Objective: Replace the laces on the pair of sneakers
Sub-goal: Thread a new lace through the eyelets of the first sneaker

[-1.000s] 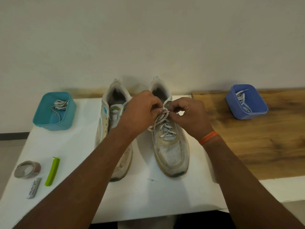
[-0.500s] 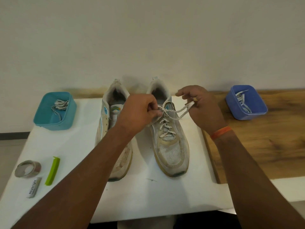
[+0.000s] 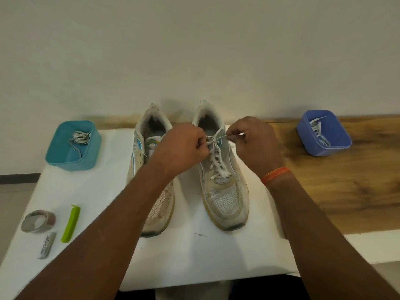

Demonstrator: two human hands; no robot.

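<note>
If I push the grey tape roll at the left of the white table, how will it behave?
The grey tape roll lies flat on its side, so it would probably slide rather than roll. It looks like a hollow ring, likely light for its size. Stood on edge, it might roll toward the green clip beside it.

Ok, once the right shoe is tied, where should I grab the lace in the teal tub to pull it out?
Probably the bundled coil near the teal tub's far wall: take it from straight above, since the walls block any side approach. The coil sits bunched, so a pinch across it should lift most of the lace; its loose tail trails toward you and would likely drag.
</note>
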